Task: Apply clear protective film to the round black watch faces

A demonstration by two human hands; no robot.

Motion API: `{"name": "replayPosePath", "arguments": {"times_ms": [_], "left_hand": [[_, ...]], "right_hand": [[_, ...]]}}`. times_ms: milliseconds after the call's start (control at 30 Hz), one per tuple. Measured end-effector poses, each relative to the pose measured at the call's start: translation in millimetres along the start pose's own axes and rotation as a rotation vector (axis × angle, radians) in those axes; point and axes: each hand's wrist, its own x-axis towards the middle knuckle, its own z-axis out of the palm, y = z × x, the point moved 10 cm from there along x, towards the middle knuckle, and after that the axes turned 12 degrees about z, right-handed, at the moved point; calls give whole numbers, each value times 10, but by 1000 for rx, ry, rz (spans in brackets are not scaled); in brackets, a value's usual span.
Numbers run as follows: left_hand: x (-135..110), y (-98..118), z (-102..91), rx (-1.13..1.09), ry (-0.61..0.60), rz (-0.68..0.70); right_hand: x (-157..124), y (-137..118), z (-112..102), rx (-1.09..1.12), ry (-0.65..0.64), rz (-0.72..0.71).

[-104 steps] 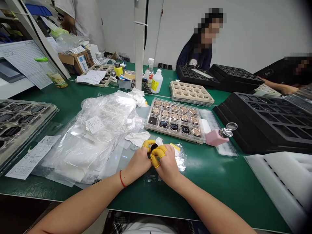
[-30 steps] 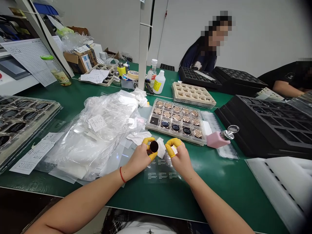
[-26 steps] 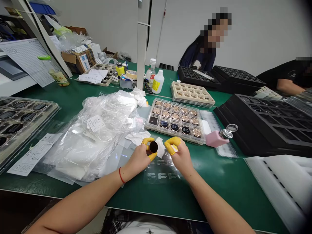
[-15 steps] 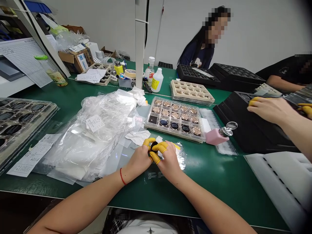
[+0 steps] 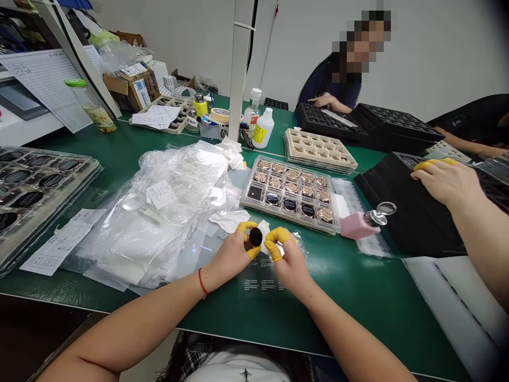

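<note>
Yellow finger cots cover the fingertips of both my hands. My left hand (image 5: pixel 238 246) grips a round black disc (image 5: pixel 255 237) by its edge, its dark face turned up towards me. Just to the right, my right hand (image 5: pixel 287 252) is apart from the disc, its thumb and fingers pinched together on what looks like a piece of white tissue (image 5: pixel 282 248), mostly hidden by the fingers. Beyond the hands lies a clear plastic tray (image 5: pixel 286 216) of rose-gold round parts and several black discs. Clear film with white print (image 5: pixel 260 284) lies under my hands.
Plastic bags (image 5: pixel 170 228) cover the table on the left, beside another tray (image 5: pixel 85 178) of dark round parts. A pink pump bottle (image 5: pixel 358 227) stands right of the middle tray. A co-worker's hand (image 5: pixel 449 178) rests at a black case (image 5: pixel 382 204). White bottles (image 5: pixel 263 130) stand behind.
My right hand has drawn away to the right from the black disc, which now shows its face in my left hand. The view has shifted slightly. A co-worker's hand shows at the back.
</note>
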Motion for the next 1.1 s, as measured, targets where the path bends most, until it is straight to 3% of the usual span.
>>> {"name": "replayPosePath", "arguments": {"times_ms": [167, 367, 433, 600, 667, 833, 1000, 1100], "left_hand": [[-9, -46, 11, -100, 20, -66], [-3, 50, 118, -332, -62, -78], [-11, 116, 188, -452, -127, -72], [-54, 213, 331, -706, -244, -104], [-47, 202, 318, -689, -234, -112], [-5, 111, 217, -550, -167, -125], [7, 141, 247, -418, -223, -19], [-10, 134, 302, -400, -248, -23]], "right_hand": [[156, 361, -234, 211, 24, 275], [315, 487, -374, -10, 140, 148], [371, 519, -246, -102, 116, 84], [425, 535, 289, -408, -114, -29], [412, 495, 258, -462, -116, -39], [197, 105, -234, -220, 54, -141], [-102, -310, 10, -191, 17, -429], [-21, -214, -26, -180, 159, -386]]}}
